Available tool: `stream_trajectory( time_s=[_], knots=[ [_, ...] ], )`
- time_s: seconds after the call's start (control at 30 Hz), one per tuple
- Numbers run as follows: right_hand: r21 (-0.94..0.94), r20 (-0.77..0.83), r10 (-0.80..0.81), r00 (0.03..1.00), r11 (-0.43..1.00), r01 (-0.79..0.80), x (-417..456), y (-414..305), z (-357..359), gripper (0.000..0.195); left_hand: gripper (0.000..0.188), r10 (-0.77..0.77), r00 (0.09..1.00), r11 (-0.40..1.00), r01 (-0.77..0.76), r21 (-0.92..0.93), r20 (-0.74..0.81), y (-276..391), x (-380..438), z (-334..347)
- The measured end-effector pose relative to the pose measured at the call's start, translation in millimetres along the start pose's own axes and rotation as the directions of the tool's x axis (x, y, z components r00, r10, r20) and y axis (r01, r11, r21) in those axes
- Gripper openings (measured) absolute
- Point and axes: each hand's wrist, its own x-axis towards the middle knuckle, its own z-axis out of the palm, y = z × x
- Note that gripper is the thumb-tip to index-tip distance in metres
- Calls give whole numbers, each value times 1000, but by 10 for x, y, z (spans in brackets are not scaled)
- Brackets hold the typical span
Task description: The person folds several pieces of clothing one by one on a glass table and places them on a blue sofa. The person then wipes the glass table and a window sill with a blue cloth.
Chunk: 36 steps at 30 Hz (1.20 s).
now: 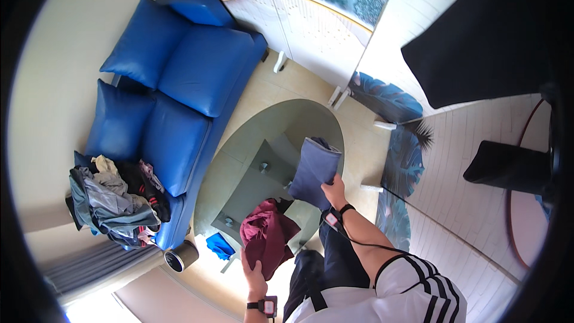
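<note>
My right hand [334,192] grips the edge of a folded blue-grey garment [315,168] above the right part of an oval glass table [233,157]. A crumpled maroon garment [268,233] lies at the table's near edge. My left hand [254,273] is at its lower left side, fingers spread and thumb apart; whether the fingers grip any of the cloth I cannot tell. A small bright blue cloth [220,246] lies to the left of the maroon garment.
A blue leather sofa [177,143] stands at the left, with a heap of mixed clothes [117,197] on its near end. Beside it is a dark cylindrical bin [181,255]. White panels on feet [309,31] stand beyond the table.
</note>
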Motion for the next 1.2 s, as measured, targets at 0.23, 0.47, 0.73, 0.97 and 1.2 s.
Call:
stream_trajectory(
  time_s=[0.23, 0.47, 0.73, 0.97, 1.2],
  knots=[
    [187, 556, -411, 723, 909, 373, -942, -1486, -262, 28, 49, -118, 954, 945, 193, -264, 277, 240, 131, -145],
    [138, 972, -136, 192, 990, 2, -2152, -2073, -136, 33, 42, 42, 982, 882, 51, -468, 185, 471, -218, -513],
    [-54, 977, 118, 177, 942, -331, -3092, -2186, 329, 46, 42, 547, 801, 828, -560, -18, 243, -166, -1148, -1567],
    [-3, 984, 33, 173, 985, -172, -4558, -2199, 839, 46, 33, 134, 956, 622, 123, -774, 259, -1137, -2365, -3020],
    [105, 987, -110, -119, 993, -46, -5832, -2395, 1348, 53, 37, -168, 955, 593, -100, -799, -244, -2345, -3135, -3640]
  ],
)
